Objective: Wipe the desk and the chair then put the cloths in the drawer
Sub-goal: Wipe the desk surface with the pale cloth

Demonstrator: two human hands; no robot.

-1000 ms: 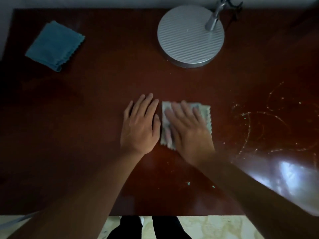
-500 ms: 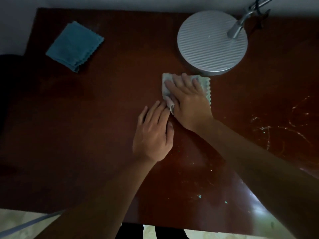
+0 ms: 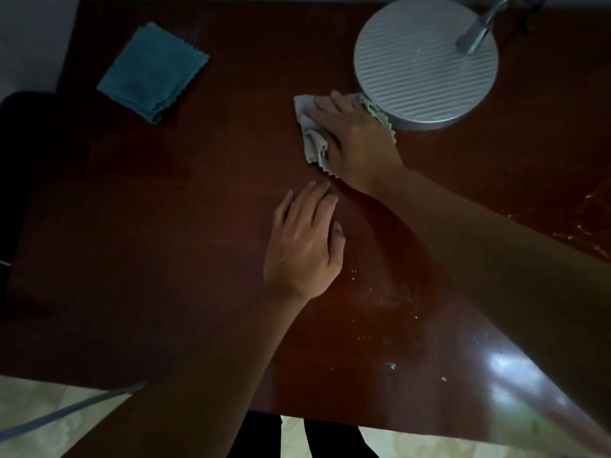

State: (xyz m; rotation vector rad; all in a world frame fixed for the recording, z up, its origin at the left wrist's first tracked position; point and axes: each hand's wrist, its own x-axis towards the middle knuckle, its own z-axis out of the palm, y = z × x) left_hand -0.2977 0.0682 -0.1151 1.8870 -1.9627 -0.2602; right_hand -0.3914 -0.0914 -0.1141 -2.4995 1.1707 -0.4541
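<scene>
Grey cloth (image 3: pixel 312 140) pinned flat under the right hand (image 3: pixel 355 140) on the dark wooden desk (image 3: pixel 165 242), bunched at its near edge and touching the lamp base (image 3: pixel 426 61) on the side nearest the person. Right fingers lie straight, spread over the fabric, pressing rather than gripping. Left hand (image 3: pixel 302 246) rests palm-down on bare wood, nearer the person than the lamp base, fingers relaxed and together, holding nothing. A folded teal cloth (image 3: pixel 152 72) sits well to the left of the lamp base, untouched. Pale crumbs (image 3: pixel 391 365) & streaks mark the wood near the front edge, on the person's side of the lamp base. Wiping looks mid-way; best w/ even pressure, overlapping strokes, skirting the base, then sweeping debris toward one edge.
</scene>
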